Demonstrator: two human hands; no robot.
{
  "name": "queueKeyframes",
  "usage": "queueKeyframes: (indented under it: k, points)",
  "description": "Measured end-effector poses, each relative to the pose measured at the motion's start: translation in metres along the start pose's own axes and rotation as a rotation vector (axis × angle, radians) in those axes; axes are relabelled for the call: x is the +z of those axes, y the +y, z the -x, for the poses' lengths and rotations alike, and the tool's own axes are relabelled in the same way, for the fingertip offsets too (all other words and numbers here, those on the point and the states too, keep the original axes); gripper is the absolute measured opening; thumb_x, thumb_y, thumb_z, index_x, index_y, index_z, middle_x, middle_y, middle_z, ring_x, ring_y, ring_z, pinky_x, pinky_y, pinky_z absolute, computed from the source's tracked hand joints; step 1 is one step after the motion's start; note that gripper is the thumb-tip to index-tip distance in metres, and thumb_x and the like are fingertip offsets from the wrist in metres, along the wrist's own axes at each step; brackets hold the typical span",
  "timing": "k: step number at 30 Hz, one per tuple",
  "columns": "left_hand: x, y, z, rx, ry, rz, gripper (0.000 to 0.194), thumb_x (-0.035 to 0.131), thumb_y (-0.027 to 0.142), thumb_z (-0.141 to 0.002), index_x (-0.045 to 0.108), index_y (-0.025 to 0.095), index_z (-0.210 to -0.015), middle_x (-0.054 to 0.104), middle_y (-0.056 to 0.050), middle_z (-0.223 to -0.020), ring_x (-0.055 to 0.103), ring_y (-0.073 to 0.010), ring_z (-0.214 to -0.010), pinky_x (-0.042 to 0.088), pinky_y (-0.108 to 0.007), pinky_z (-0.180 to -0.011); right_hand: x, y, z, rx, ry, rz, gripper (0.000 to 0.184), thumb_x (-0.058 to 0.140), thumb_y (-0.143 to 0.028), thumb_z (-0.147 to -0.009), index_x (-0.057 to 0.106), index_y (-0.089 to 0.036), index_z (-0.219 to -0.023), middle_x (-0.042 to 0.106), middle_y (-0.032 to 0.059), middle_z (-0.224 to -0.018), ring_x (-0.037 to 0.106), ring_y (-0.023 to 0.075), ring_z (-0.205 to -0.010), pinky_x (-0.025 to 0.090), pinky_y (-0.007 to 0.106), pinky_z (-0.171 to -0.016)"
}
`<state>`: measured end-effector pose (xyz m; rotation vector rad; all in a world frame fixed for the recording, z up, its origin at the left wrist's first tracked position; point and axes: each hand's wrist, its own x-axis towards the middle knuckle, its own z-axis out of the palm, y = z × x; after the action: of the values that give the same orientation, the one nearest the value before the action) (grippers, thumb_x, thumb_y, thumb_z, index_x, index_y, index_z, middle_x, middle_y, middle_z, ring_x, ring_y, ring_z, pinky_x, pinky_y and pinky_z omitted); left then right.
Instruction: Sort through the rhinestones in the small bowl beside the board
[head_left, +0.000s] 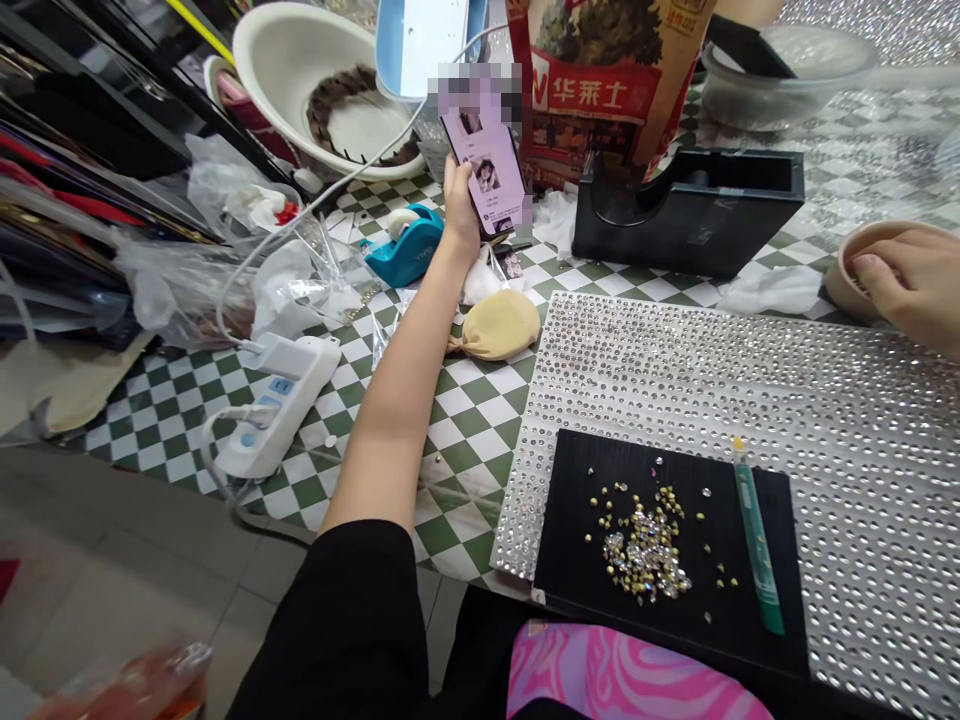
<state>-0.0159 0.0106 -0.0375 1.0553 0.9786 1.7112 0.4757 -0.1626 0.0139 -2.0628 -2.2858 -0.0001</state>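
Note:
My left hand (462,205) reaches far forward, its fingers wrapped round a smartphone (491,175) with a lit pink screen, partly blurred out. At the right edge, my right hand (911,275) bends over a small beige bowl (847,265); its fingers are curled, their tips hidden in the bowl. Nearer to me lies a black tray (574,520) with a heap of loose gold-backed rhinestones (649,550) and a green pen-like tool (759,545) with a yellow tip. Beneath the tray spreads a silver sheet studded with rhinestones (675,370).
A tan pouch (499,325) and a blue tape dispenser (409,245) flank my left forearm. Behind the sheet stand a black tape dispenser (690,215) and a red-brown paper bag (600,90). A white power strip (281,405) with cables sits left, below a white basin (262,60).

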Motion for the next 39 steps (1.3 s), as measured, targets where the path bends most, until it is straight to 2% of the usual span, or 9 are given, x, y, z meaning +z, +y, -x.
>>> queueKeyframes:
  k: [6, 11, 15, 22, 26, 28, 32, 36, 39]
  points:
    - [-0.003, -0.003, -0.002, 0.019, -0.013, -0.083, 0.032, 0.049, 0.009, -0.077, 0.057, 0.032, -0.099, 0.069, 0.000, -0.110, 0.066, -0.0243, -0.121, 0.055, -0.036, -0.110, 0.000, 0.002, 0.000, 0.011, -0.015, 0.011, 0.037, 0.024, -0.047, -0.094, 0.053, -0.022, -0.093, 0.064, 0.0120, -0.131, 0.052, 0.0300, -0.136, 0.045, 0.046, -0.109]
    - [-0.004, -0.007, -0.005, 0.063, -0.020, -0.058, 0.016, 0.048, 0.022, -0.091, 0.055, 0.033, -0.101, 0.071, 0.001, -0.111, 0.067, -0.0216, -0.118, 0.058, -0.033, -0.105, -0.002, 0.000, -0.001, 0.033, -0.028, 0.034, 0.034, 0.026, -0.044, -0.093, 0.051, -0.022, -0.091, 0.064, 0.0158, -0.129, 0.053, 0.0324, -0.135, 0.046, 0.048, -0.103]
    - [-0.004, -0.009, -0.007, 0.053, -0.038, 0.011, 0.016, 0.045, 0.022, -0.095, 0.055, 0.031, -0.102, 0.069, -0.003, -0.110, 0.067, -0.0241, -0.117, 0.058, -0.032, -0.101, -0.004, -0.003, -0.001, 0.067, -0.069, 0.044, 0.035, 0.025, -0.046, -0.092, 0.050, -0.022, -0.090, 0.064, 0.0177, -0.126, 0.054, 0.0344, -0.131, 0.046, 0.049, -0.099]
    - [-0.008, -0.011, -0.007, 0.044, -0.044, 0.006, 0.033, 0.054, 0.014, -0.073, 0.059, 0.031, -0.100, 0.068, -0.002, -0.114, 0.066, -0.0277, -0.122, 0.055, -0.038, -0.110, -0.002, -0.001, -0.002, 0.084, -0.079, 0.041, 0.048, 0.019, -0.058, -0.093, 0.048, -0.022, -0.083, 0.067, 0.0175, -0.114, 0.061, 0.0346, -0.114, 0.047, 0.048, -0.092]
    - [-0.004, -0.012, -0.008, 0.030, 0.002, 0.033, 0.011, 0.054, 0.029, -0.088, 0.058, 0.035, -0.096, 0.069, -0.001, -0.112, 0.066, -0.0275, -0.123, 0.056, -0.038, -0.110, 0.001, 0.002, -0.003, 0.095, -0.074, 0.034, 0.054, 0.018, -0.063, -0.093, 0.051, -0.022, -0.080, 0.068, 0.0161, -0.113, 0.061, 0.0343, -0.112, 0.047, 0.047, -0.089]
    - [-0.003, -0.010, -0.007, 0.029, -0.008, 0.046, 0.012, 0.050, 0.026, -0.091, 0.056, 0.034, -0.097, 0.069, -0.002, -0.110, 0.067, -0.0269, -0.120, 0.056, -0.039, -0.109, 0.001, 0.002, -0.003, 0.113, -0.085, 0.025, 0.055, 0.018, -0.064, -0.093, 0.053, -0.022, -0.082, 0.068, 0.0158, -0.114, 0.060, 0.0345, -0.111, 0.046, 0.047, -0.089]
    - [-0.002, -0.005, -0.005, 0.011, -0.019, 0.047, 0.021, 0.042, 0.015, -0.091, 0.053, 0.028, -0.104, 0.067, -0.003, -0.108, 0.069, -0.0239, -0.117, 0.054, -0.038, -0.111, -0.001, 0.001, -0.003, 0.167, -0.116, 0.018, 0.057, 0.020, -0.066, -0.092, 0.055, -0.022, -0.083, 0.068, 0.0158, -0.109, 0.061, 0.0340, -0.105, 0.047, 0.045, -0.084]
    - [-0.001, -0.005, -0.004, -0.004, 0.015, -0.017, 0.017, 0.053, 0.030, -0.085, 0.055, 0.035, -0.102, 0.071, 0.001, -0.113, 0.062, -0.0236, -0.129, 0.056, -0.036, -0.108, 0.000, 0.003, -0.004, 0.167, -0.117, 0.037, 0.058, 0.022, -0.068, -0.089, 0.057, -0.022, -0.080, 0.069, 0.0172, -0.099, 0.061, 0.0360, -0.096, 0.046, 0.045, -0.076]
    - [0.000, -0.006, -0.004, -0.035, 0.021, -0.096, 0.021, 0.060, 0.041, -0.080, 0.056, 0.039, -0.101, 0.072, 0.004, -0.116, 0.052, -0.0223, -0.142, 0.057, -0.038, -0.109, 0.003, 0.006, -0.006, 0.158, -0.117, 0.052, 0.060, 0.021, -0.070, -0.088, 0.057, -0.022, -0.080, 0.070, 0.0178, -0.098, 0.062, 0.0366, -0.095, 0.047, 0.046, -0.077]
